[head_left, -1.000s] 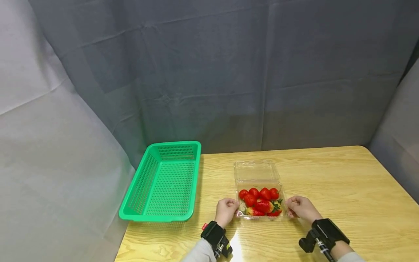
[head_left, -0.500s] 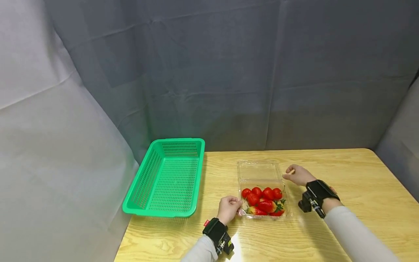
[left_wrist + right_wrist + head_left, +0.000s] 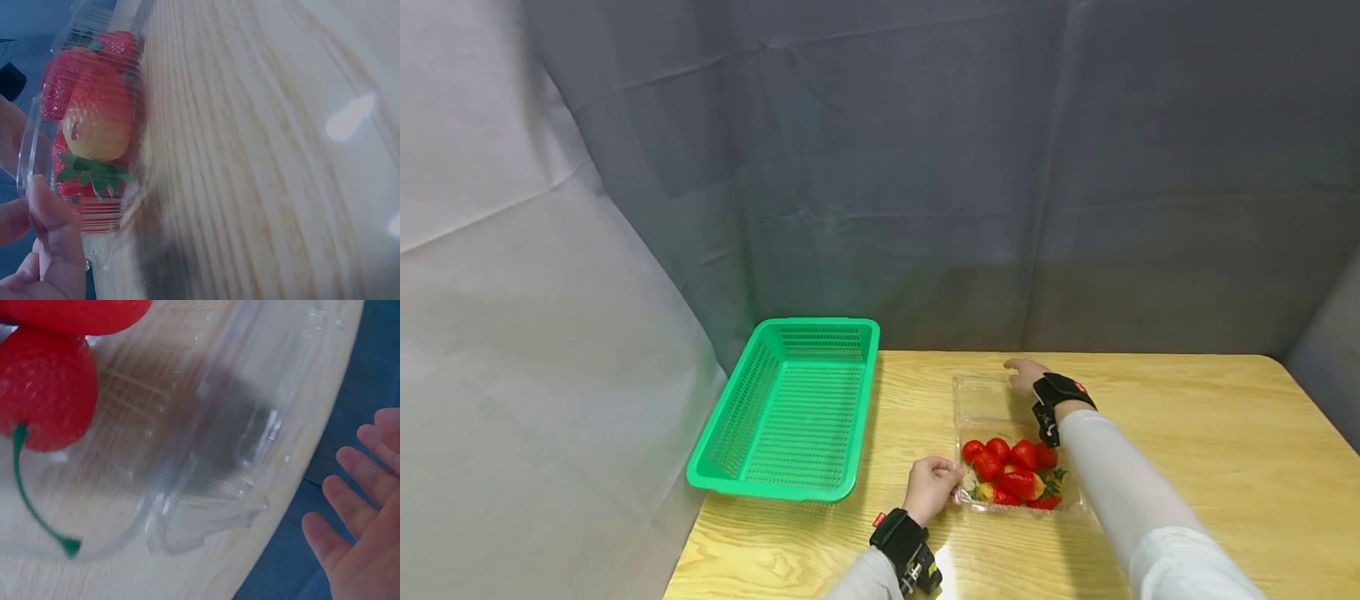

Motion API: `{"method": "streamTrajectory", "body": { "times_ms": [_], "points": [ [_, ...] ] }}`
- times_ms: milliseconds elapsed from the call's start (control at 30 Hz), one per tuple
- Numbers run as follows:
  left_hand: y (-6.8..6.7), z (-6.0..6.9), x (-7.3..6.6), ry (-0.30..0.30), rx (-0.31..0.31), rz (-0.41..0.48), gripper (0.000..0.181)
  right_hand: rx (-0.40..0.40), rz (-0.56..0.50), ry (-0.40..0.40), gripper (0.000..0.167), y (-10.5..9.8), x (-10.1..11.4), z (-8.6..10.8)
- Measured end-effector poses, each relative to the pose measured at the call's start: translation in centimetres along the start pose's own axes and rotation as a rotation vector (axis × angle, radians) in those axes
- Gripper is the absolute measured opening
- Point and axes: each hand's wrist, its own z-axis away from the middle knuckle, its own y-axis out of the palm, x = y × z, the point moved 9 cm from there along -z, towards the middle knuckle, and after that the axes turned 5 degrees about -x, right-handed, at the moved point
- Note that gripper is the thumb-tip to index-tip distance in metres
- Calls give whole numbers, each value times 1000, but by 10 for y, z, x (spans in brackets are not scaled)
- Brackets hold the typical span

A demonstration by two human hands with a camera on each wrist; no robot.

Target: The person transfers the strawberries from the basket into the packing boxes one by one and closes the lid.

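A clear plastic clamshell container sits on the table with its lid folded back. Inside lie several red strawberries, some with green leaves. My left hand pinches the container's rim at the near left corner; in the left wrist view the thumb presses against the clear edge. Over the far right corner of the lid reaches my right hand. Its fingers are spread and hold nothing in the right wrist view. The right wrist camera hides part of the container's right side.
To the left stands a green perforated plastic basket, with no items visible in it. The wooden table extends to the right. Grey cloth hangs behind the table, and paler cloth hangs at the left.
My right hand has left the container's right edge and moved away from me, then left over the lid's far corner. The left hand keeps its grip on the near left corner.
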Motion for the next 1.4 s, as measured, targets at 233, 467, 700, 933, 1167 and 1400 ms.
{"method": "streamTrajectory", "body": {
  "times_ms": [233,467,700,933,1167,1400],
  "points": [
    [0,2,-2,8,-11,-1,6,0,58,101,51,56,-87,-56],
    [-2,3,-1,6,-26,23,6,68,33,182,48,50,-55,-34],
    [-2,2,0,22,-44,17,6,106,107,141,49,25,1,10],
    [-6,0,-1,47,-72,-43,7,126,54,176,57,21,-3,6],
    [-10,1,-3,47,-93,-60,6,112,117,155,58,18,-10,1],
    [-6,-1,2,33,-87,-38,6,139,131,170,58,19,-19,8]
  ]
}}
